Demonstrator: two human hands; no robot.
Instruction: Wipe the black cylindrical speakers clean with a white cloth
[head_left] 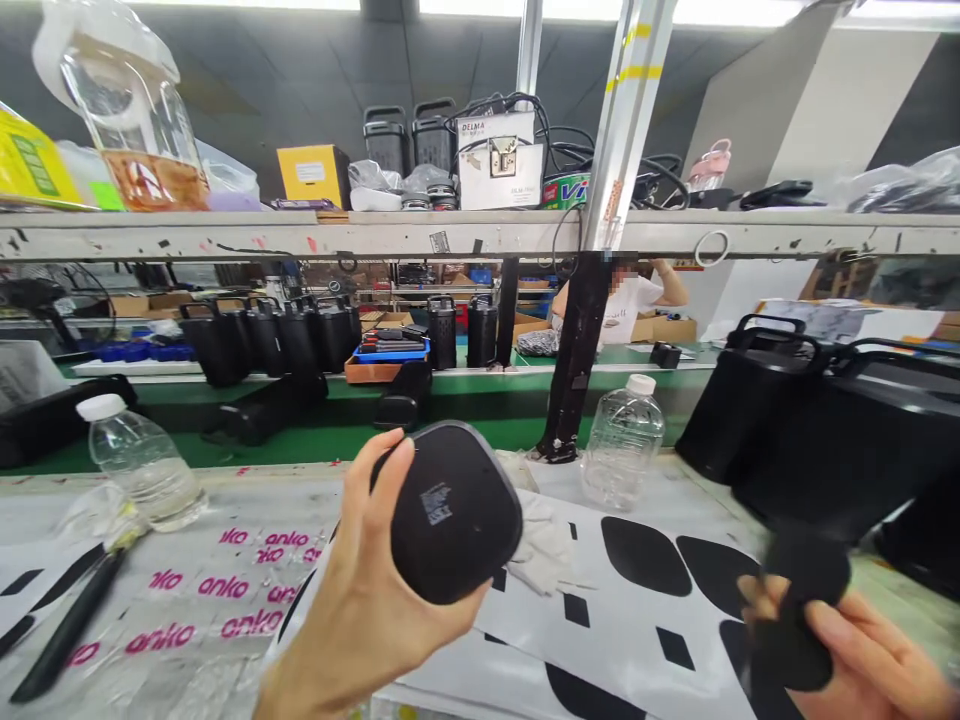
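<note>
In the middle, my left hand [367, 580] grips a black rounded-square device [457, 520], thumb and fingers around its edges. Its flat end, with a small pale printed label, faces me; the rest of its body is hidden behind that face. At the lower right, my right hand [877, 640] pinches a thin black sticker [806, 600], blurred by motion. Between the hands lie white backing sheets [615, 640] carrying black rounded-square stickers [646, 555] and small black squares. A crumpled white scrap [544, 545] rests just right of the device.
Clear bottles stand at the left [146, 465] and beyond the sheets [622, 440]. A black-handled tool [71, 625] lies at lower left. Black speakers with handles [780, 400] crowd the right. A dark post [581, 350] rises mid-bench below a loaded shelf [390, 232]. A person [622, 305] is beyond.
</note>
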